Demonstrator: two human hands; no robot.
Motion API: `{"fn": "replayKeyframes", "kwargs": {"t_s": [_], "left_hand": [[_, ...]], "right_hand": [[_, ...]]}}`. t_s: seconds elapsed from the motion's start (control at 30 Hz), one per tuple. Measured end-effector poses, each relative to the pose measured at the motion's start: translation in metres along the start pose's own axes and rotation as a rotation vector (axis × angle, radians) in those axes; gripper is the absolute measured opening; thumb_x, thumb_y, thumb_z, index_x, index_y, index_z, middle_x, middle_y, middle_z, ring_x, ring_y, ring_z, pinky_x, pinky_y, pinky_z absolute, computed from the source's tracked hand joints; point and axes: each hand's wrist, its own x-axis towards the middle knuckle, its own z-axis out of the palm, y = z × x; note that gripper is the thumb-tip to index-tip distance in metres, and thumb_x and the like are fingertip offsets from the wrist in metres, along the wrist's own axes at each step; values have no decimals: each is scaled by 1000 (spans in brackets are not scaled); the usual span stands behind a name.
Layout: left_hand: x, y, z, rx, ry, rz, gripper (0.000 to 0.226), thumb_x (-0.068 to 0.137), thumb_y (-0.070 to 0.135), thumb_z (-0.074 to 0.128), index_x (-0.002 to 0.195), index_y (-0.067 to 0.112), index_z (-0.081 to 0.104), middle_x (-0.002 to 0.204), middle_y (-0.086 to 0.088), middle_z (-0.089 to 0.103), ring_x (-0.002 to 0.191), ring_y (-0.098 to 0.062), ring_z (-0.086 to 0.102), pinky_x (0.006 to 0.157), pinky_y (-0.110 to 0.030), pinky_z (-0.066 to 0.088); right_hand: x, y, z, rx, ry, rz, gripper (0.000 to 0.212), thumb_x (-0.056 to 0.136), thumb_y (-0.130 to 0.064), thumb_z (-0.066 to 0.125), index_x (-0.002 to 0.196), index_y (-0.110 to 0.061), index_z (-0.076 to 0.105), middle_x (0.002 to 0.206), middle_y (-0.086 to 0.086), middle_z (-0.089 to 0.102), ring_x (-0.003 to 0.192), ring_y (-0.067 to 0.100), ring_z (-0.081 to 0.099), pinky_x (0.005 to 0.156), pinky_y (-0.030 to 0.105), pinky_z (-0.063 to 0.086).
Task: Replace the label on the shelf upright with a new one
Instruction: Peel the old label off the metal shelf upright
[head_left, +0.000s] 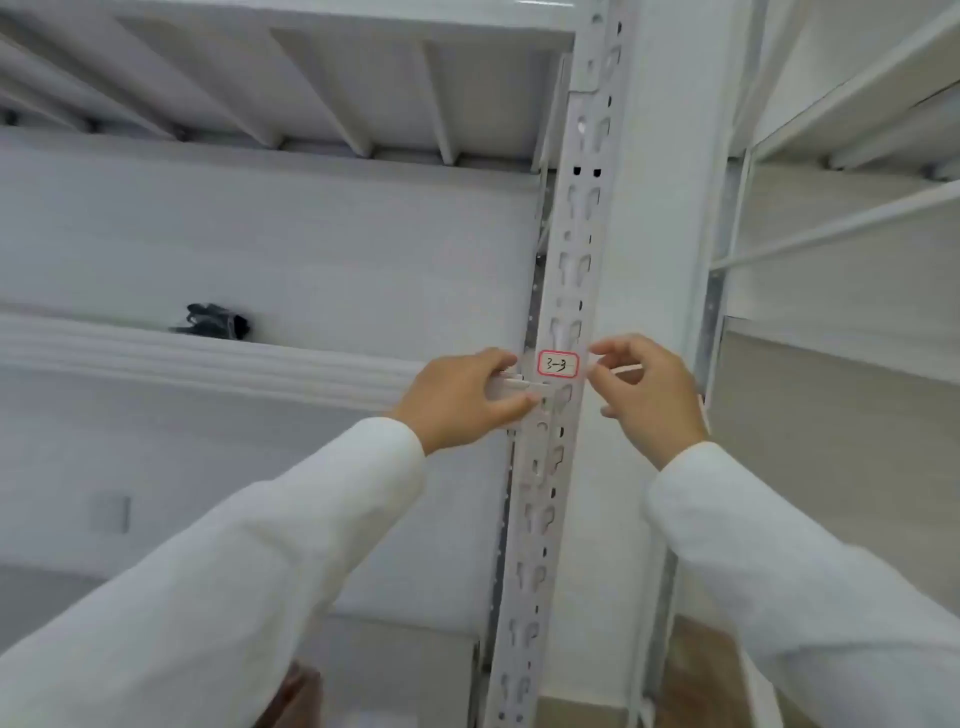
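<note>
Red-bordered label (557, 363) stuck on shelf upright (566, 291). White strip (511, 385) gripped by left hand (467, 397). Right hand (647, 387) beside label, fingers loosely curled, nothing held.

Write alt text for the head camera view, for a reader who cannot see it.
A red-bordered label reading "3-3" sits on a white slotted shelf upright. The left hand holds a small white object beside it; the right hand, fingers curled, is at the label's right edge.

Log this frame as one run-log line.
label: red-bordered, on upright | left hand: holds white sheet beside label | right hand: fingers at label's right edge | grip unclear
</note>
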Motion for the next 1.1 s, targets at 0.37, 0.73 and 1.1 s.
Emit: {"fn": "replayKeyframes", "kwargs": {"t_s": [0.37, 0.73, 1.1], "left_hand": [[44, 10, 2, -149, 135, -194, 71, 90, 66, 14, 87, 23, 70, 88, 8, 73, 95, -15, 62, 78, -32, 38], [58, 14, 7, -407, -103, -201, 77, 82, 76, 16, 80, 23, 73, 87, 5, 74, 93, -13, 66, 103, -37, 40], [51, 1, 17, -142, -145, -27, 60, 54, 75, 58, 98, 34, 63, 99, 16, 70, 99, -8, 65, 95, -40, 47]], "right_hand": [[-9, 15, 19, -42, 90, -175, 28, 86, -17, 60, 112, -29, 63, 105, -11, 56, 85, 0, 61, 82, 41, 53], [-1, 22, 36, 63, 154, -198, 34, 86, -16, 59, 106, -43, 55, 107, -14, 56, 75, 0, 55, 80, 29, 51], [6, 35, 34, 58, 171, -288, 29, 83, -16, 65, 100, -37, 55, 101, -19, 56, 79, -1, 57, 57, 12, 46]]}}
